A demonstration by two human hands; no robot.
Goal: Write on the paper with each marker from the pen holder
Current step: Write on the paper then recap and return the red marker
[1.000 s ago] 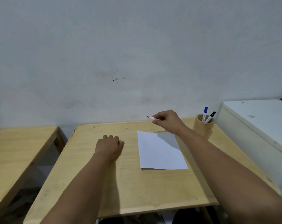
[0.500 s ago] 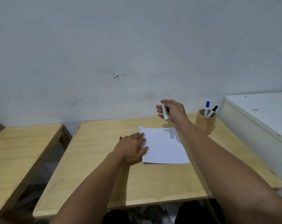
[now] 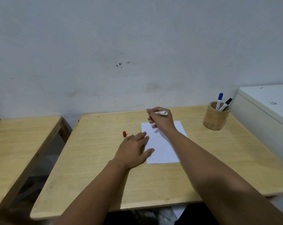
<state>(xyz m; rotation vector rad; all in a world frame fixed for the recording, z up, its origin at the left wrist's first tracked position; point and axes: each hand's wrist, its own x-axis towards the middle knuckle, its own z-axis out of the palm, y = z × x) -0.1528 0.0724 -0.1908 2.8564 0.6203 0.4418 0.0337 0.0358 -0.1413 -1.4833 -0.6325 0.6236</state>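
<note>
Two capped markers wait in the round wooden pen holder (image 3: 216, 116) at 2 o'clock. Your right hand (image 3: 161, 121) grips the uncapped white marker (image 3: 161, 113), its axis lying 3-to-9, over the white paper sheet (image 3: 163, 148)'s far edge; your left hand (image 3: 134, 151), flat and released, pins its 9 o'clock edge on the pale wooden bench (image 3: 95, 168).

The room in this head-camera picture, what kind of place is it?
Probably a plain study or work corner: a bare wooden desk against a scuffed white wall, a sheet of paper, and a wooden pen holder with markers.
</note>
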